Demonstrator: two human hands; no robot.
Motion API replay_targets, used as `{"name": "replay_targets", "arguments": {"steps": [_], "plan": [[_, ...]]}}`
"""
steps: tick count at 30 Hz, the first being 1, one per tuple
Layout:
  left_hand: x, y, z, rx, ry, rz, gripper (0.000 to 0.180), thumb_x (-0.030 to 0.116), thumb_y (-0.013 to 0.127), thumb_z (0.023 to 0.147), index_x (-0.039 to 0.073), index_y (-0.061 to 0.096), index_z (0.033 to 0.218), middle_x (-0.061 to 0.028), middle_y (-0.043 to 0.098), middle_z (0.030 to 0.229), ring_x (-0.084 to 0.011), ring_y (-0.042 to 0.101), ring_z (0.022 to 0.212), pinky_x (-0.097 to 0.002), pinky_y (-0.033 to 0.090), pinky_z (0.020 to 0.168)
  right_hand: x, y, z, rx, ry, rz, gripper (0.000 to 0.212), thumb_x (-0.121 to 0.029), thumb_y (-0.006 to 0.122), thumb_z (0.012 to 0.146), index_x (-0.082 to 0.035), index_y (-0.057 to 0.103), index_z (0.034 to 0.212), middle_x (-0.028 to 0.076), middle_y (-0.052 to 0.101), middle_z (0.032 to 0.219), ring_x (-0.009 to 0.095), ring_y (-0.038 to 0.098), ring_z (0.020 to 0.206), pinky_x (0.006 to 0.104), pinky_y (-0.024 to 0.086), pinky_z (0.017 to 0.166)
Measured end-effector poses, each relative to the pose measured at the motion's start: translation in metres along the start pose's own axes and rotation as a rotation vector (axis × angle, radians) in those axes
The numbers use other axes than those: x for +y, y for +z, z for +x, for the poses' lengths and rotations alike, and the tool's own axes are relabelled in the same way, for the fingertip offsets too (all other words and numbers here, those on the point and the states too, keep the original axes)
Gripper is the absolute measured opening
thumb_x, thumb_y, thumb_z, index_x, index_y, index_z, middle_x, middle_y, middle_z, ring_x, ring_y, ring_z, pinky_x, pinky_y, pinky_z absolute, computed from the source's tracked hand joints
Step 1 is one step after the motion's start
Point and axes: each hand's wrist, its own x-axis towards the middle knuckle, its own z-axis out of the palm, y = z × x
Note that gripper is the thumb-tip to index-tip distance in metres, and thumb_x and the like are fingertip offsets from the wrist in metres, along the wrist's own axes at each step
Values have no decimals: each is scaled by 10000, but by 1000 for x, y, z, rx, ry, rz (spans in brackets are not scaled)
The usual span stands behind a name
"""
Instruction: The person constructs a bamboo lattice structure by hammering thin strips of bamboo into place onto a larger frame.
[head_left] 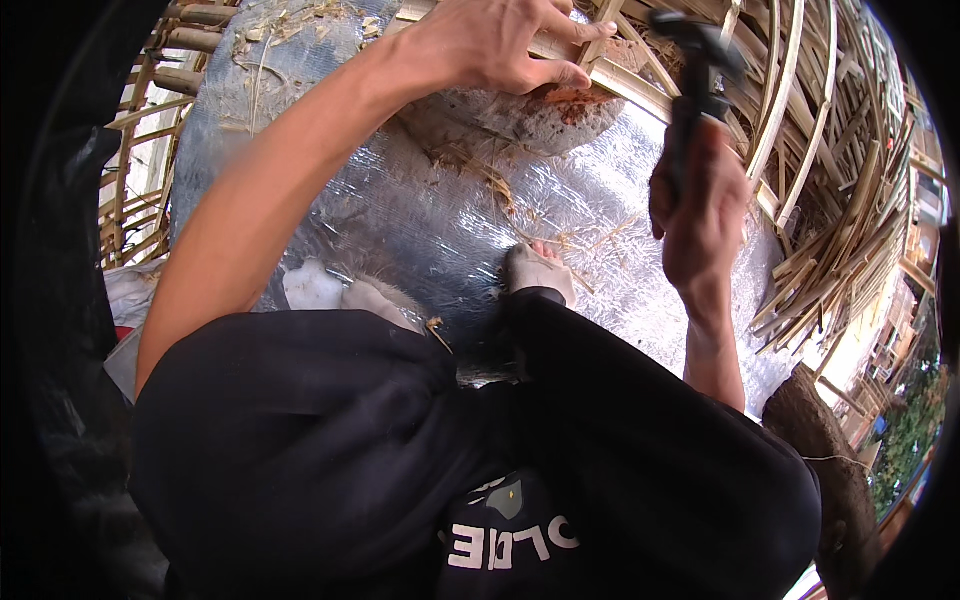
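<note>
My right hand (705, 205) is wrapped round the dark handle of a hammer (688, 125), raised at the upper right. The hammer's head is blurred by motion. At the top centre my left hand (490, 45) holds a bamboo strip (630, 88), with thumb and forefinger on either side of it. Its other fingers are partly hidden. Under the strip lies a grey stone block (520, 122) with a reddish, crumbly patch near my thumb. The hammer is to the right of my left hand and apart from it.
A large heap of split bamboo strips (850, 200) lies at the right. Shiny silver sheeting (630, 250), with shavings on it, covers the ground. My foot (540, 272) is near the block. A bamboo lattice (150, 150) stands at the left, and a log (825, 470) lies at the lower right.
</note>
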Motion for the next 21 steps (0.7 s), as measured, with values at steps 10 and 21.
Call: {"name": "replay_targets", "arguments": {"steps": [10,21], "plan": [[-1,4,-1,40,97,23,342,367,681,928,129,747,1164,-69,590,789,-182,551,631,-324,497,523,3,-7,2,-140,450,-83,633,-679,398,1003,-87,525,822,-51,426,539,60,350,398,256,280,355],[-8,4,-5,-23,-18,83,342,336,697,912,110,749,1164,-72,589,771,-159,488,591,-288,456,461,-12,-13,-9,-1,298,22,632,-658,335,1028,-81,537,868,-33,440,527,63,386,388,246,313,345]]}}
